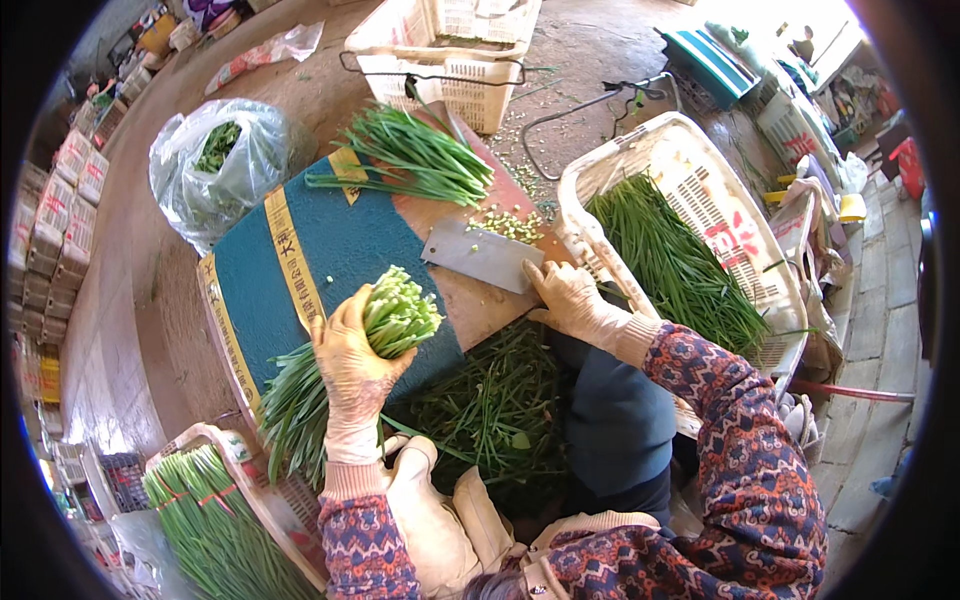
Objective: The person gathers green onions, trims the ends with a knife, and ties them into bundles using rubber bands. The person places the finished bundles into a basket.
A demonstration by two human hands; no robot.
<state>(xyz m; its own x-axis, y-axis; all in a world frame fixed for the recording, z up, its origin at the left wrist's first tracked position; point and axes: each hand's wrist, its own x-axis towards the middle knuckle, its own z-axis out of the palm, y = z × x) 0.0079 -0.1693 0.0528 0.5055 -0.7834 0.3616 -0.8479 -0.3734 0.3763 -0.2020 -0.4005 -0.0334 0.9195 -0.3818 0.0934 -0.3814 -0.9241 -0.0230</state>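
Observation:
My left hand (365,349), in a pale thin glove, grips a thick bunch of green garlic chives (401,311) near its cut, pale ends; the leaves hang down to the left. My right hand (566,296), gloved too, holds a wide steel cleaver (480,255) at its handle end. The blade lies low over a wooden board (487,304), beside small chopped stem pieces (510,223). A blue mat (375,255) with yellow tape covers the board's left part. Another loose bunch of chives (424,154) rests across the far end of the board.
On the right stands a white plastic crate (720,195) of loose chives; another crate (244,480) at lower left holds banded bunches. A clear plastic bag (191,180) with greens sits at left. Behind the board is a white crate (442,75). Leaf scraps (495,405) lie below the board.

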